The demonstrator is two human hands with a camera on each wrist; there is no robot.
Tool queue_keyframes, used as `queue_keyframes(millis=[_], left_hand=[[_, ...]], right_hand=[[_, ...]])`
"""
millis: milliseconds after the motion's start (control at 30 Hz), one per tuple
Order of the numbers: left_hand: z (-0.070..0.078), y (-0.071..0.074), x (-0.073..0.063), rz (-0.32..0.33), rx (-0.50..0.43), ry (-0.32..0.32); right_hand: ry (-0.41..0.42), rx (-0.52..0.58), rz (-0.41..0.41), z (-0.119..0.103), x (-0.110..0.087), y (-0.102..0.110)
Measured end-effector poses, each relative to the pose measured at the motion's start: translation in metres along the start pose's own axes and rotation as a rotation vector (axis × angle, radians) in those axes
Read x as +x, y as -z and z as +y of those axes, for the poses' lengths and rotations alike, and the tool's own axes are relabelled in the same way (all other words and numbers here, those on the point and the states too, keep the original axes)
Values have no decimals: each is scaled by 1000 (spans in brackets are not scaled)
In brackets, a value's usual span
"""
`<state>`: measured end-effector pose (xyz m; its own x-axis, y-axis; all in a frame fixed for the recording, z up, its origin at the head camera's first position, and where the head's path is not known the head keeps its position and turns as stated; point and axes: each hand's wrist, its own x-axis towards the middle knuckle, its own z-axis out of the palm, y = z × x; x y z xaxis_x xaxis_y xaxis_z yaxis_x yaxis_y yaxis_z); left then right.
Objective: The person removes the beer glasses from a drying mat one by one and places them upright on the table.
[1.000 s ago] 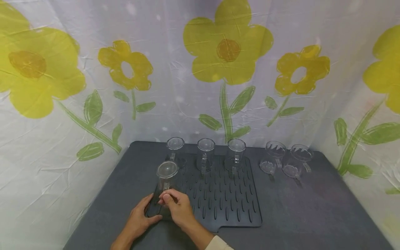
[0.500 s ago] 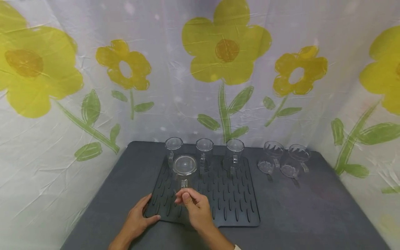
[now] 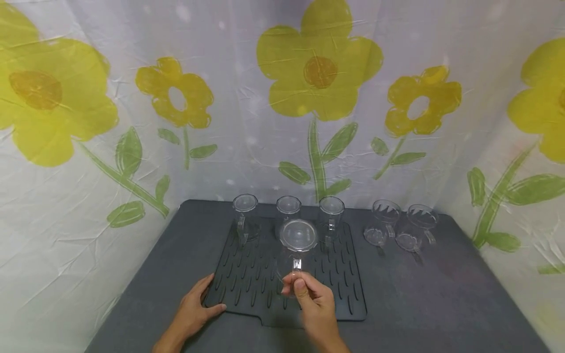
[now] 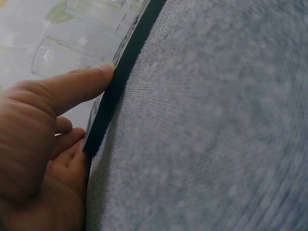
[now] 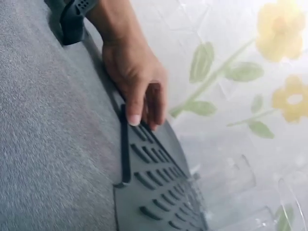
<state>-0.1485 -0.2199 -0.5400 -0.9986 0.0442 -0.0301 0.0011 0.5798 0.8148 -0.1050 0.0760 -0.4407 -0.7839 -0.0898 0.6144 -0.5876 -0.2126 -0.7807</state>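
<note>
My right hand pinches the handle of a clear glass mug, which is upside down, base up, over the middle of the black drying mat. Whether the mug's rim touches the mat cannot be told. My left hand rests at the mat's front left corner. Its straight thumb lies on the front edge of the mat in the left wrist view, its other fingers by the side edge. The left hand also shows in the right wrist view; the right hand does not.
Along the mat's back stand three upside-down mugs: left, middle and right. Two upright mugs stand on the grey table to the right. A flowered curtain encloses the table's back and sides.
The right hand has carried the upside-down mug from the mat's left side rightward to its middle, and the mug appears larger. The left hand has stayed at the corner.
</note>
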Motion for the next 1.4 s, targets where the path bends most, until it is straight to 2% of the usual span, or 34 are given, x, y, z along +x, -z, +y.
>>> queue_keyframes(millis=[200, 467, 600, 833, 1033, 1100, 1267, 1400], left_hand=[[-2, 1, 2, -4, -6, 2], [-2, 0, 0, 5, -17, -9], [1, 0, 0, 12, -22, 10], [4, 1, -2, 18, -18, 51], [10, 3, -4, 53, -40, 38], [15, 4, -5, 82, -43, 19], [28, 3, -6, 142, -47, -66], [42, 4, -7, 162, -91, -133]], right_hand=[[137, -30, -7, -6, -3, 11], [312, 10, -19, -8, -1, 25], [369, -1, -21, -11, 0, 31], [389, -100, 25, -17, -2, 37], [409, -127, 37, -16, -4, 41], [417, -154, 42, -15, -4, 42], [376, -365, 47, -17, -10, 44], [381, -463, 47, -19, -12, 44]])
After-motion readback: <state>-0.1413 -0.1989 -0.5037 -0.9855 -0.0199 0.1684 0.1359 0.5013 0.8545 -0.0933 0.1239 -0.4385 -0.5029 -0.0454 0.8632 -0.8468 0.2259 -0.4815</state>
